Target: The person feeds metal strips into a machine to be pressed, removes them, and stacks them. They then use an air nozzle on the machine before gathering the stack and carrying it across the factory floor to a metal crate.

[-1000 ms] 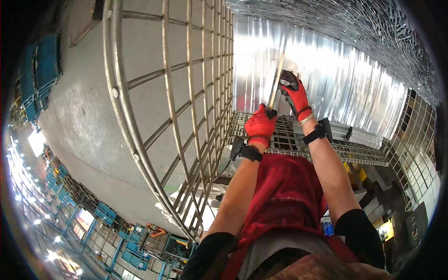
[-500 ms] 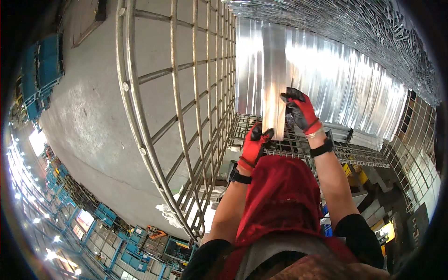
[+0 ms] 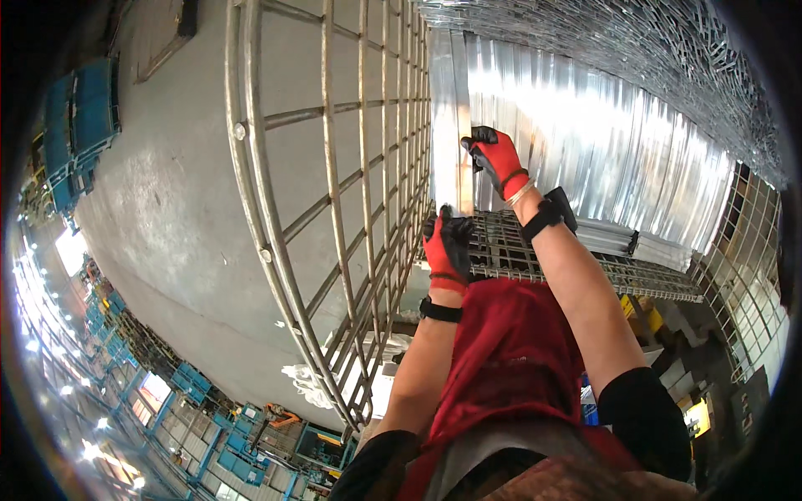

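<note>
A long, shiny metal strip (image 3: pixel 464 185) stands lengthwise at the left end of a row of similar metal strips (image 3: pixel 585 142) in a wire cage. My right hand (image 3: pixel 499 160), in a red and black glove, is closed on the strip's right edge, about midway along its length. At the strip's near end, my left hand (image 3: pixel 449 246), gloved the same way, has its fingers bent against it. Part of the left hand's grip is hidden behind its own fingers. Both wrists wear black bands.
The cage's wire mesh side (image 3: pixel 334 192) rises close on my left, with grey floor (image 3: pixel 175 209) beyond. Its near mesh edge (image 3: pixel 535 259) runs in front of me. Densely stacked metal pieces (image 3: pixel 635 58) fill the far side. Blue equipment (image 3: pixel 83 125) stands far left.
Both hands have shifted with the strip, the right hand leftward and farther away. The strip's broad face showed before; now it looks narrower and sits nearer the cage's left side.
</note>
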The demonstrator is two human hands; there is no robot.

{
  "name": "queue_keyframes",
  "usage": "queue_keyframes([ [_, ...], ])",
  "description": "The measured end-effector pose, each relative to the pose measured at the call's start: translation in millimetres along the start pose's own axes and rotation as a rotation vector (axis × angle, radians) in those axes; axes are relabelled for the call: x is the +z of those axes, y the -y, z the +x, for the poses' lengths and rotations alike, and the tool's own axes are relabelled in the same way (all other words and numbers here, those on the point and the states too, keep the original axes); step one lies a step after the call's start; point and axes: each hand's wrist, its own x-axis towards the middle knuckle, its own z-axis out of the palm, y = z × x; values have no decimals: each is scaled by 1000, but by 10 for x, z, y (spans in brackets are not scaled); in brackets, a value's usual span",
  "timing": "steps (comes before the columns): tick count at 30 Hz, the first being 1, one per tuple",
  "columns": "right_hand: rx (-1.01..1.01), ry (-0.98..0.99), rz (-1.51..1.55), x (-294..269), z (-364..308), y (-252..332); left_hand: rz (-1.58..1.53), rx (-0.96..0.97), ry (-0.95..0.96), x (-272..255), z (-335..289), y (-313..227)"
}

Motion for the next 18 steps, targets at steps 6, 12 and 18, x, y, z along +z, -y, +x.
queue_keyframes([
  [6, -239, -184, -481, -32, -292, 205, 43, -191, -148, 17, -88, -50],
  [12, 180, -120, 103, -734, -1040, -112, -171, -408, 115, 158, 335, -95],
  [18, 515, 103, 585, -797, -1389, -730, -187, -424, 63, 90, 360, -190],
])
